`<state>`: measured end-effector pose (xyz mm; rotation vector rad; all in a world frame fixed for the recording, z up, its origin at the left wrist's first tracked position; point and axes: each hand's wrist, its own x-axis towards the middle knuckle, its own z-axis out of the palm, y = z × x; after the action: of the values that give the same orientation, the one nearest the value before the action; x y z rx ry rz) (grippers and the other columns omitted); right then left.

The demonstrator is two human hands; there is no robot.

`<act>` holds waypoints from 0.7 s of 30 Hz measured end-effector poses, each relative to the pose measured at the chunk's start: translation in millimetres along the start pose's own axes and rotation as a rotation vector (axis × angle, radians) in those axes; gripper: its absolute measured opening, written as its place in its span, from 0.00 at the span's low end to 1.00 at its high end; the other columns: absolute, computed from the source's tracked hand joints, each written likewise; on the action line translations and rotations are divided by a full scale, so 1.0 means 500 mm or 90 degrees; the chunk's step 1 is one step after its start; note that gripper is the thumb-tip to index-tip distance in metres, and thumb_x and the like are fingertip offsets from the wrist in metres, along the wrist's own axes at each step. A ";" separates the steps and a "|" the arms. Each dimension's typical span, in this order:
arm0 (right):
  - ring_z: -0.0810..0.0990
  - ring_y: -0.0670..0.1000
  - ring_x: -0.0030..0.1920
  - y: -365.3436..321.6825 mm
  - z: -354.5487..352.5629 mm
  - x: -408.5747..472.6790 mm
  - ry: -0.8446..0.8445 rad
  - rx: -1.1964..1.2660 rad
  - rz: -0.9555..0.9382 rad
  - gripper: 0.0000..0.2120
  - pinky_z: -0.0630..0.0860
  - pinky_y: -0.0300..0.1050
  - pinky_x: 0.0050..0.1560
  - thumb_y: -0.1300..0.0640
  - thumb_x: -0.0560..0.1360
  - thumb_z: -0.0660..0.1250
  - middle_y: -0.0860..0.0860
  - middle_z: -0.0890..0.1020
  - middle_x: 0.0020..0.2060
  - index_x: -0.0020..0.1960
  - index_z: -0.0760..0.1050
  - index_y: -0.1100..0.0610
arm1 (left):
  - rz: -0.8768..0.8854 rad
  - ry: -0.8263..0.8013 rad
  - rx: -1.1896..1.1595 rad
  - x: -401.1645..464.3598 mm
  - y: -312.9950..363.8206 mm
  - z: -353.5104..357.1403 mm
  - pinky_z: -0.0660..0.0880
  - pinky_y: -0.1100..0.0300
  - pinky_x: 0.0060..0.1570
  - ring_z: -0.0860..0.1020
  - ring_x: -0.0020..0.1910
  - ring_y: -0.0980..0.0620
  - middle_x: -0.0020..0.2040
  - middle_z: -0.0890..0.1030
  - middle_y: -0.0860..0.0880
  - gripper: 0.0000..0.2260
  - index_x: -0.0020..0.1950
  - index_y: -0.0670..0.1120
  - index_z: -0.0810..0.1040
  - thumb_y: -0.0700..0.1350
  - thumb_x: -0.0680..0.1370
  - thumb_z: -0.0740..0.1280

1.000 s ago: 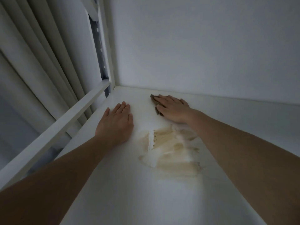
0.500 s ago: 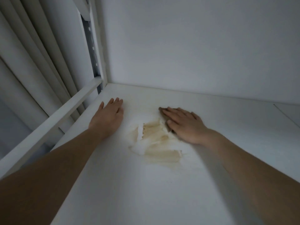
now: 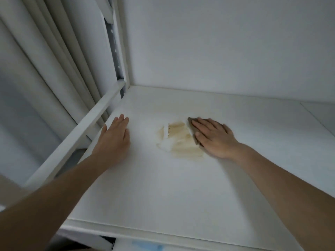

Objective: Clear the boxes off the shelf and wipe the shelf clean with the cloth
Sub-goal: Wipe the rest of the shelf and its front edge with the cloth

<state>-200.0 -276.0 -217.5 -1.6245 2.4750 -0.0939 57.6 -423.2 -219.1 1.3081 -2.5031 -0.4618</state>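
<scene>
Flattened palm-down, the right hand presses a brownish cloth against the white shelf; its grip is spread, with straight fingers lying on top of the cloth rather than curling round it. Only a dark strip of the cloth peeks out past the fingertips and along the thumb side, the rest being hidden under the palm. The right forearm runs in from the lower right corner, wrist low and nearly level with the shelf surface, the hand angled toward the back left.

Just to the left of the cloth, touching its edge, is a tan, streaky stain with a paler whitish smear on its left side.

Well apart from the stain, the left hand also lies flat on the shelf, palm down, fingers straight and held close together pointing toward the back wall, thumb stretched out to the left. It holds nothing, its grip relaxed and flat. The left forearm reaches in from the lower left corner, crossing over the shelf's front edge.

Beside the left hand runs a white side rail of the shelf frame, and beyond it hang pale curtains
</scene>
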 end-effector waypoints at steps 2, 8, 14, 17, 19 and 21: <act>0.44 0.43 0.77 0.006 0.004 -0.043 -0.012 0.000 -0.058 0.24 0.42 0.51 0.76 0.41 0.82 0.42 0.35 0.46 0.77 0.77 0.43 0.37 | -0.003 -0.009 0.008 -0.022 0.002 0.001 0.43 0.52 0.76 0.47 0.77 0.53 0.79 0.51 0.49 0.22 0.78 0.45 0.53 0.44 0.83 0.46; 0.45 0.49 0.78 0.091 -0.009 -0.067 0.011 0.016 0.173 0.25 0.44 0.57 0.76 0.42 0.82 0.42 0.41 0.46 0.78 0.78 0.44 0.41 | -0.011 -0.033 0.027 -0.101 -0.010 -0.007 0.42 0.52 0.75 0.46 0.77 0.53 0.79 0.49 0.49 0.23 0.78 0.45 0.51 0.46 0.83 0.46; 0.44 0.48 0.78 -0.045 0.010 -0.113 0.010 0.028 0.079 0.25 0.42 0.56 0.75 0.43 0.82 0.42 0.39 0.45 0.78 0.78 0.43 0.41 | 0.006 -0.013 0.093 -0.131 -0.009 0.006 0.41 0.55 0.75 0.46 0.77 0.56 0.79 0.49 0.52 0.24 0.79 0.47 0.50 0.49 0.83 0.44; 0.42 0.45 0.77 -0.072 0.027 -0.172 0.014 0.016 -0.019 0.24 0.41 0.54 0.76 0.43 0.82 0.42 0.37 0.45 0.77 0.78 0.43 0.39 | 0.016 -0.010 0.093 -0.138 -0.004 0.002 0.41 0.55 0.75 0.46 0.77 0.56 0.79 0.49 0.51 0.24 0.79 0.46 0.50 0.50 0.83 0.44; 0.43 0.44 0.77 -0.046 0.026 -0.194 0.016 0.018 -0.031 0.24 0.42 0.51 0.76 0.41 0.82 0.42 0.36 0.46 0.77 0.78 0.44 0.38 | 0.025 -0.020 0.082 -0.147 0.001 -0.004 0.41 0.54 0.76 0.45 0.77 0.55 0.79 0.49 0.51 0.24 0.79 0.46 0.50 0.50 0.83 0.44; 0.45 0.45 0.77 -0.009 0.023 -0.195 0.040 0.022 0.049 0.25 0.44 0.52 0.76 0.41 0.82 0.42 0.38 0.47 0.78 0.78 0.45 0.39 | 0.024 -0.036 0.082 -0.164 -0.004 -0.013 0.42 0.54 0.75 0.45 0.77 0.54 0.79 0.48 0.50 0.24 0.79 0.45 0.50 0.51 0.83 0.45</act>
<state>-156.2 -188.0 -216.9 -1.5327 2.5639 -0.1791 106.8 -357.2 -221.6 1.3087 -2.6378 -0.3392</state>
